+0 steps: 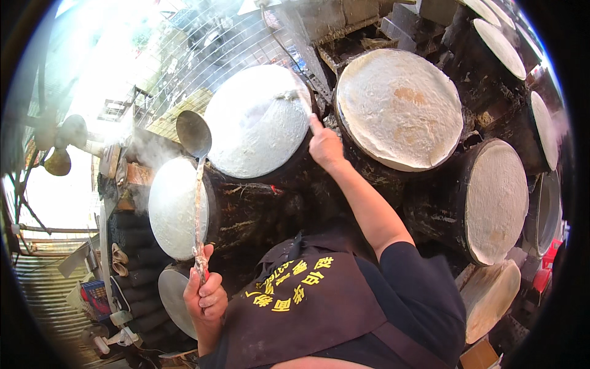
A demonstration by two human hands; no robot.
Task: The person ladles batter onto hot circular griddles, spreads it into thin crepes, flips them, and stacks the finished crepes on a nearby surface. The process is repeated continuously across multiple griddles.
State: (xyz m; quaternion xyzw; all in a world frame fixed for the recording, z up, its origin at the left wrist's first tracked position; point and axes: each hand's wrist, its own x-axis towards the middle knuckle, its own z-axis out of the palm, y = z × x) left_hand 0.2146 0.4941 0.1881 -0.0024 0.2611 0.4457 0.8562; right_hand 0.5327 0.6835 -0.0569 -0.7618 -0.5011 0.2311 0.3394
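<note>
My left hand [208, 294] is closed round the handle of a long ladle [194, 133], held upright. Its dark metal bowl overlaps the left edge of a round drum top covered with a wet white layer [246, 135]. That layer looks like batter; a wrinkled, greyish patch marks its upper right. Against the right rim of this top rests the outstretched index finger of my right hand [325, 146]. The other fingers curl in, and I see nothing held in them. Right of that hand is a second drum top with a dry-looking cream layer [399, 111], browned near its middle.
Steam rises near a smaller white drum top [178, 209] at the left. A cream-topped dark drum [496, 202] stands at the right, with several more behind it. A wooden round [490, 301] lies nearer me. Wire bars [184, 67] run behind the drums.
</note>
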